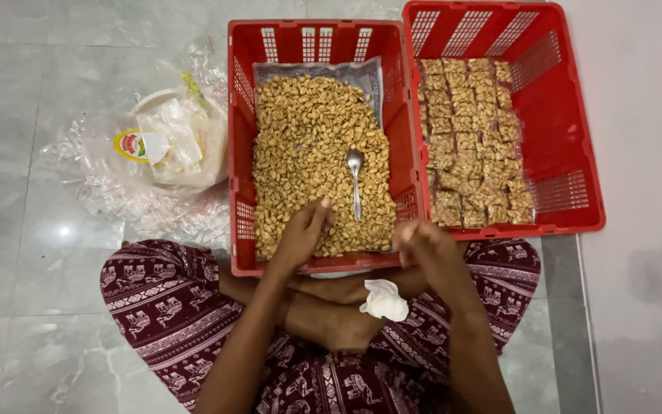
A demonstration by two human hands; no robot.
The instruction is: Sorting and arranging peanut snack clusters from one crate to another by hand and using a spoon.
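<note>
Seated cross-legged on a glossy grey marble floor (pixel 32 253), in patterned maroon trousers (pixel 162 307). Left hand (pixel 304 230) resting on the roasted peanuts (pixel 316 146), fingers together and dipped into the heap at the near end of the left red crate (pixel 240 115). Right hand (pixel 423 241) at the crate's near rim, fingers curled closed; whether pinching anything, cannot tell. Metal spoon (pixel 355 180) lying on the peanuts just beside the left hand. Peanut brittle squares (pixel 473 138) in the right red crate (pixel 568 115). Crumpled plastic bags (pixel 162 146) to the left, white cloth (pixel 383 300) on the lap.
</note>
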